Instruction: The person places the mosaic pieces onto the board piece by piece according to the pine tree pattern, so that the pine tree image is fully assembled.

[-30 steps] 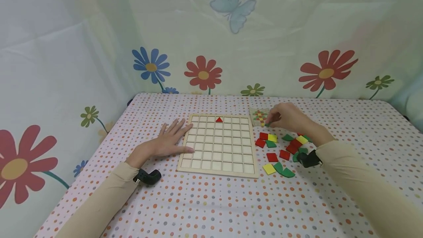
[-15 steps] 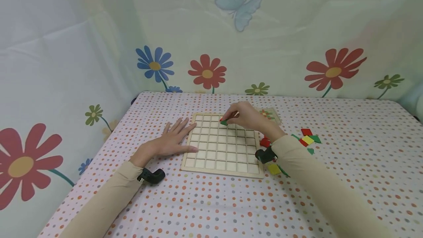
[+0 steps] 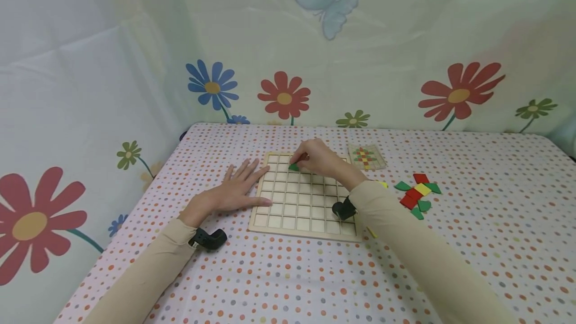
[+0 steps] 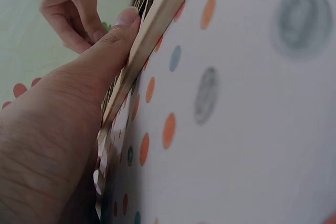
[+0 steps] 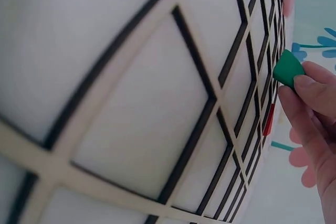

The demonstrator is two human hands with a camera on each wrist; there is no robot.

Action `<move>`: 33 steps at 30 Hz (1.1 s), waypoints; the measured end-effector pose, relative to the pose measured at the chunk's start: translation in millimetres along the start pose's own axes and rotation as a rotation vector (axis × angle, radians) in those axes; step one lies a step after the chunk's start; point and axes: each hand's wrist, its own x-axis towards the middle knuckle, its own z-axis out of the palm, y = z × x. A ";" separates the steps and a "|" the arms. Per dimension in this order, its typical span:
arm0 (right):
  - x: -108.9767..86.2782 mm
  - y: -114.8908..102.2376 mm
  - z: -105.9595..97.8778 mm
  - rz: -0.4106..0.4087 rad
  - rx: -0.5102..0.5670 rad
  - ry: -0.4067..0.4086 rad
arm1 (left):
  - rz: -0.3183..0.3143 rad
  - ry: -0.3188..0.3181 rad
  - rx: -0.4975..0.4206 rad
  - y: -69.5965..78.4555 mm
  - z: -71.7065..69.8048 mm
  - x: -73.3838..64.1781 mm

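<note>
A wooden grid board (image 3: 288,222) lies on the spotted cloth. My right hand (image 3: 320,158) pinches a green leaf-shaped tile (image 3: 294,167) between thumb and fingers, close over the board's far rows. In the right wrist view the green tile (image 5: 287,68) shows clearly at the fingertips, and a red triangle tile (image 5: 269,120) sits in a cell near it. The red one is hidden behind my hand in the head view. My left hand (image 3: 235,187) rests spread along the board's left edge, its thumb (image 4: 126,18) lying over the rim in the left wrist view.
Right of the board lie loose red, yellow and green tiles, among them a yellow square (image 3: 422,189) and a green piece (image 3: 402,185). A small pattern card (image 3: 380,163) lies past the board's far right corner. My right forearm (image 3: 405,231) covers some tiles.
My right hand has moved left from beside the pattern card to over the board's far rows, carrying the green tile. My left hand stays at the board's edge. The view has shifted slightly.
</note>
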 end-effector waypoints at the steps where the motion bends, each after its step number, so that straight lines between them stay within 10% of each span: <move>1: 0.1 0.0 -0.1 0.002 -0.007 0.002 | -0.001 -0.002 0.002 0.7 -1.2 0.0; 24: 11.0 -12.6 9.7 0.026 -0.282 -0.091 | 0.014 0.011 -0.018 2.7 0.2 -2.3; 33: -2.4 -14.2 9.1 -0.008 -0.221 -0.076 | 0.005 0.007 -0.019 2.8 1.2 -3.5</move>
